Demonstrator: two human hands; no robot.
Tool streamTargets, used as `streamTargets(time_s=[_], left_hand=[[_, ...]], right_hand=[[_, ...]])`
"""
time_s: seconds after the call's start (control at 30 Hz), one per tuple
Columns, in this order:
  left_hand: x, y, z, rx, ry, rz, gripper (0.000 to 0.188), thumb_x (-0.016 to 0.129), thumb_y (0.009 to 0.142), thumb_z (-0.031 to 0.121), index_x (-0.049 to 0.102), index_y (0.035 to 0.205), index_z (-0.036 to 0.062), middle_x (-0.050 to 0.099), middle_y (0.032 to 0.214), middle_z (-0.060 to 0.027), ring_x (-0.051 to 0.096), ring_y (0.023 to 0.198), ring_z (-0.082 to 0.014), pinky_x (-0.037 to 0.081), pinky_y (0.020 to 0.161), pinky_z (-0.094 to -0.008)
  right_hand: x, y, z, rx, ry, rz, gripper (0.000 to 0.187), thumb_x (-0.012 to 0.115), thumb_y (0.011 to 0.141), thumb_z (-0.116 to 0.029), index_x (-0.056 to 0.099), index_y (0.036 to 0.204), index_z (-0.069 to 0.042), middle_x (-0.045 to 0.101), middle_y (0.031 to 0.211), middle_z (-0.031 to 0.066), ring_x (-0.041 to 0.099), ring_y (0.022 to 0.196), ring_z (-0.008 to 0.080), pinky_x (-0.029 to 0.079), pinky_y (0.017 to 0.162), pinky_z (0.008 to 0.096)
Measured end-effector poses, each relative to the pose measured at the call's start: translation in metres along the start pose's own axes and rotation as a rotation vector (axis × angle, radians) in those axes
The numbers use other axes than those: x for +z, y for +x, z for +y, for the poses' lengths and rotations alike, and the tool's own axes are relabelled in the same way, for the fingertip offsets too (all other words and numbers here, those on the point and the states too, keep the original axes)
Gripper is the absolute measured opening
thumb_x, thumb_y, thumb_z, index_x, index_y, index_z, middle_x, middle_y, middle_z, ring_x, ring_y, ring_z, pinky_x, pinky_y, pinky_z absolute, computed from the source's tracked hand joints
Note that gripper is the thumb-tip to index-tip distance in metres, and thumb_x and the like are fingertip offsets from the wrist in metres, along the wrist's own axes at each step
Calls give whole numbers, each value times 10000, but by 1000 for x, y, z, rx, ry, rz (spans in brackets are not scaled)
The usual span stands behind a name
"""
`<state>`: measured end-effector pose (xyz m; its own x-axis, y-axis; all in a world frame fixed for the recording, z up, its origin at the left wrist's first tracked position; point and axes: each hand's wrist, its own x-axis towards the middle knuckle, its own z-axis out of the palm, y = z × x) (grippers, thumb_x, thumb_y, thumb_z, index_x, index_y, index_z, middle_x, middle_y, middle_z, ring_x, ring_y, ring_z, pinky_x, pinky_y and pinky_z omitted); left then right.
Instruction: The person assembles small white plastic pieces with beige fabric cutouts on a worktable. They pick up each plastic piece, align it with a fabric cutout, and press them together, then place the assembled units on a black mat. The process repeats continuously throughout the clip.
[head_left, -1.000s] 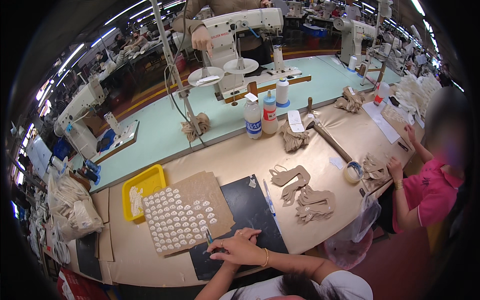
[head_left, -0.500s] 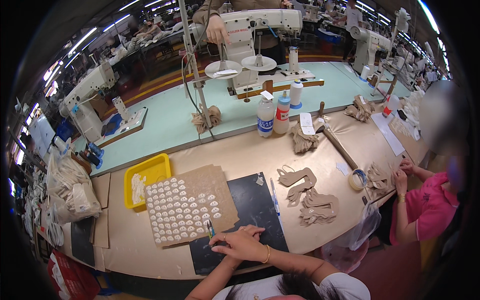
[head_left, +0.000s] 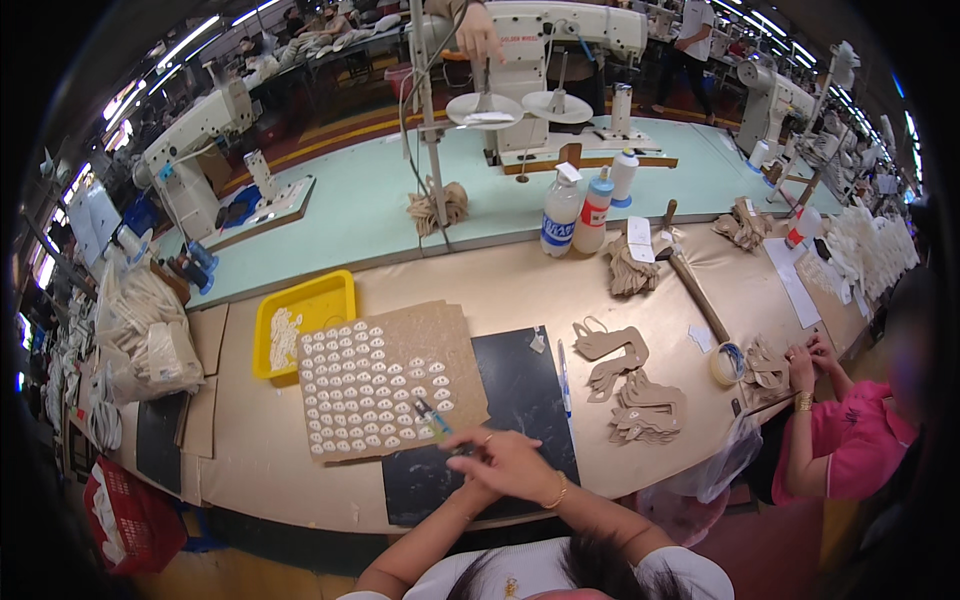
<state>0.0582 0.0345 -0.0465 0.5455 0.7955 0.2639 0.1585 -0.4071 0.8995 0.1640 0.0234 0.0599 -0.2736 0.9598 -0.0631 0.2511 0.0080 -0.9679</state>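
Observation:
My right hand, with a bracelet at its wrist, grips a small pair of snips with blue-green handles. The metal tips point up and left, over the lower right part of the brown cardboard sheet. Rows of small white rounded patches with dark marks lie on that sheet. Crossing beneath the right hand is my left hand; most of it and its fingers are hidden. Both hands are above the black mat, which lies partly beside the cardboard.
A yellow tray of white pieces stands behind the cardboard. Rightward lie a pen, beige fabric cut-outs, a hammer and a tape roll. Bottles stand behind. A co-worker in pink handles pieces at right.
The snips have swung from upright to a leftward slant, with their tips now over the white patches. My right hand has lifted slightly. The whole view has shifted a little.

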Motion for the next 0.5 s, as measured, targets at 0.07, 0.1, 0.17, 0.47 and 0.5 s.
streamTargets(time_s=[0.07,0.1,0.17,0.47,0.5], left_hand=[[-7,-1,13,-57,-83,42,304,662,868,53,676,1173,51,663,1166,-183,637,1123,-347,474,1013,-423],[-13,0,6,-20,37,-81,373,649,853,35,627,1224,1,614,1255,-224,588,1214,-391,418,1098,-453],[-12,3,10,86,118,-73,304,644,828,11,677,1130,28,657,1099,-153,622,1064,-343,451,988,-425],[-13,4,16,177,79,9,215,674,805,-7,721,1005,59,660,924,-74,604,885,-275,459,884,-392],[-12,4,16,214,69,54,227,678,799,-2,723,1010,66,654,919,-66,590,867,-273,455,873,-385]], right_hand=[[-12,-5,3,-139,2,273,245,752,912,-194,699,1124,-82,730,860,98,700,678,155,544,626,289],[-20,-8,9,-81,27,342,229,754,910,-181,703,1105,-73,724,839,106,696,673,157,548,635,291],[-35,-13,28,10,-48,474,209,757,902,-157,707,1078,-56,715,816,113,683,657,158,546,631,291],[-36,-31,79,-27,-369,575,234,812,848,-102,714,1040,-12,653,748,60,539,573,116,457,552,273],[-35,-32,75,-11,-339,586,231,824,844,-105,719,1026,-10,572,691,18,460,569,84,402,530,252]])
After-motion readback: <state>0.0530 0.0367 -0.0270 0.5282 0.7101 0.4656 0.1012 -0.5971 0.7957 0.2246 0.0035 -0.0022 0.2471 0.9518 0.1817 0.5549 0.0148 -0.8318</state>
